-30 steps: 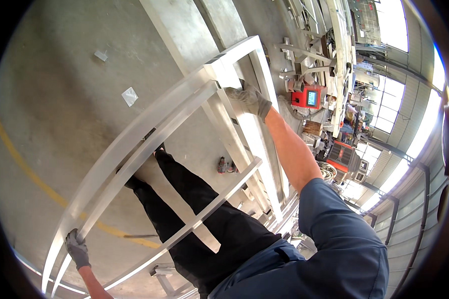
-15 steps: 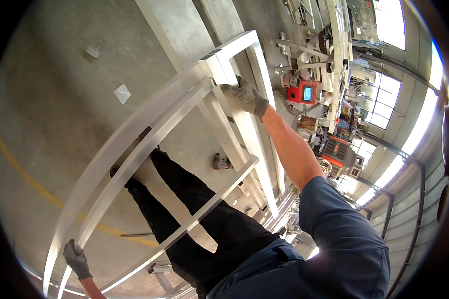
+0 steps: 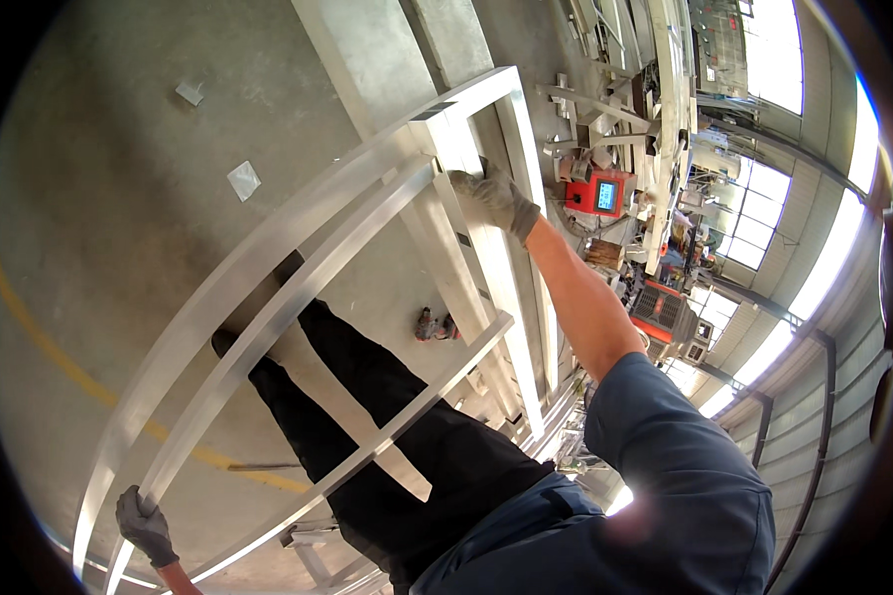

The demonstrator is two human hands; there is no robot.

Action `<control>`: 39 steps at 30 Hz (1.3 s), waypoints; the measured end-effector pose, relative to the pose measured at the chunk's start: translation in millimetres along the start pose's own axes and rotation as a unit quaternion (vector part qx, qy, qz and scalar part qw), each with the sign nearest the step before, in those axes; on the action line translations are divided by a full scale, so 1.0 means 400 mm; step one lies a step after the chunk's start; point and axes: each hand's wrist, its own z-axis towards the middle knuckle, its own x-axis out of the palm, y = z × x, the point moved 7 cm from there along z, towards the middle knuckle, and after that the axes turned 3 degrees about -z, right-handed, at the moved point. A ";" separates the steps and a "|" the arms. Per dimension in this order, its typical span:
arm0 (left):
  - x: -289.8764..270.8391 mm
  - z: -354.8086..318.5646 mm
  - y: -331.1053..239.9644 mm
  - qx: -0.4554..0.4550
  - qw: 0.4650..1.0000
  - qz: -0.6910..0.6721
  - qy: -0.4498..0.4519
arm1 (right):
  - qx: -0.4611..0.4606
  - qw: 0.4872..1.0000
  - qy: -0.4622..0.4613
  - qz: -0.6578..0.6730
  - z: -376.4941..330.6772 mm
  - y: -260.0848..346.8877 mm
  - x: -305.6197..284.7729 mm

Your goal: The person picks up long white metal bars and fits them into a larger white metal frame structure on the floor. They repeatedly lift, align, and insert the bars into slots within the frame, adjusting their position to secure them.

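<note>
A large frame of silvery square metal tubes [image 3: 497, 273] stretches across the view from lower left to upper middle. My left hand [image 3: 147, 528], in a grey glove, has its fingers wrapped round the inner long tube near the lower left end. At the far end, my right hand [image 3: 503, 205], also gloved, grips the tube past the corner; its fingertips are partly hidden behind the metal. A thinner bar [image 3: 446, 381] of the frame crosses in front of my legs. My feet show partly between and behind the two long tubes.
Flat metal beams [image 3: 377, 69] lie beyond the frame's corner. A red machine with a lit screen [image 3: 595, 192] stands to the right, near cluttered metal stock. On the floor are a small red-and-dark tool [image 3: 435, 325], a whitish sheet [image 3: 243, 180] and a yellow line [image 3: 55, 352].
Both hands keep their hold on the frame. The frame's far corner appears slightly further right and lower, while its near left end and my left hand appear slightly further left.
</note>
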 end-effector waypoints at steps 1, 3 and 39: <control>0.005 0.001 0.000 0.010 1.000 0.000 -0.006 | -0.017 0.999 -0.005 -0.037 0.005 -0.015 -0.013; 0.017 0.007 -0.002 0.016 1.000 -0.009 -0.004 | -0.038 0.998 -0.024 -0.050 0.019 -0.050 -0.038; 0.002 0.099 -0.003 0.015 0.995 0.041 0.086 | -0.020 1.000 0.011 -0.002 -0.045 0.009 0.007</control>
